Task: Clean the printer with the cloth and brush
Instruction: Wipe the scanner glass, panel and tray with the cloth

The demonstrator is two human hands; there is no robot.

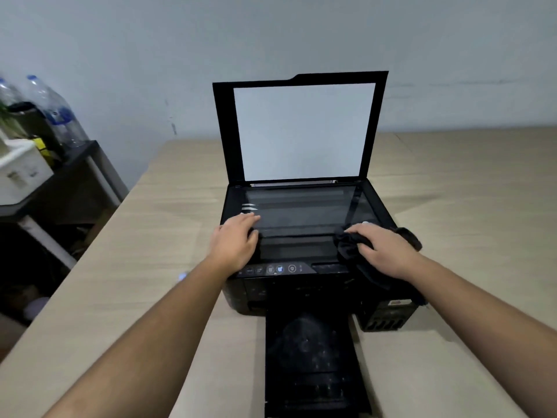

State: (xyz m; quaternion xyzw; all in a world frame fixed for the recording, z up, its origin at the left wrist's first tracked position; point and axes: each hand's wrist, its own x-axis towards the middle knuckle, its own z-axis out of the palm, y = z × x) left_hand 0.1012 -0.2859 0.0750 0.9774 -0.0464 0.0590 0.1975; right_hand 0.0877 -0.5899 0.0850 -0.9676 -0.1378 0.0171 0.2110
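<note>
A black printer [301,285] stands on the wooden table with its scanner lid [301,131] raised upright, white inside. The scanner glass [301,212] lies bare. My left hand [236,241] rests flat on the printer's front left corner, fingers straight on the glass edge. My right hand [384,250] presses a black cloth [351,247] onto the front right of the glass, fingers spread over it. The dusty output tray [313,357] sticks out towards me. No brush is in view.
The beige table [150,236] spreads to both sides of the printer. At the far left a dark shelf [75,164] carries plastic bottles [57,113] and a white box [21,170]. A pale wall stands behind.
</note>
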